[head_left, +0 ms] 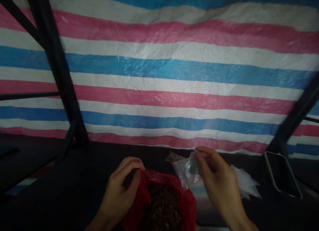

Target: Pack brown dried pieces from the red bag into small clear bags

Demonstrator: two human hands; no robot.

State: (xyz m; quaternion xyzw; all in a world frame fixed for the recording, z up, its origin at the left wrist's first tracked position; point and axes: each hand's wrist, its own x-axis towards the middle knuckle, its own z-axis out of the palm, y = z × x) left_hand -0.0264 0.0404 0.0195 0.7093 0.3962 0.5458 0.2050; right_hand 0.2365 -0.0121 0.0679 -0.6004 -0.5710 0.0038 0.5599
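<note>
A red plastic bag (pixel 190 204) stands with its mouth wide, full of dark brown dried bits (pixel 163 204) too small to name. My left hand (pixel 122 187) pinches the bag's left rim between thumb and fingers. Just right of the bag's mouth, my right hand (pixel 219 181) grips a clear plastic bag (pixel 188 169) by its upper edge. That clear bag looks limp, and its lower part overlaps the red bag's right rim. Behind it lies a small packet (pixel 173 157) with dark speckled contents, partly covered by the clear bag.
Several flat clear bags (pixel 246 181) lie in a pile right of my right hand. A phone (pixel 282 174) rests farther right on the black table (pixel 104 158). A striped tarp (pixel 174 71) hangs behind, between dark metal posts (pixel 58 68).
</note>
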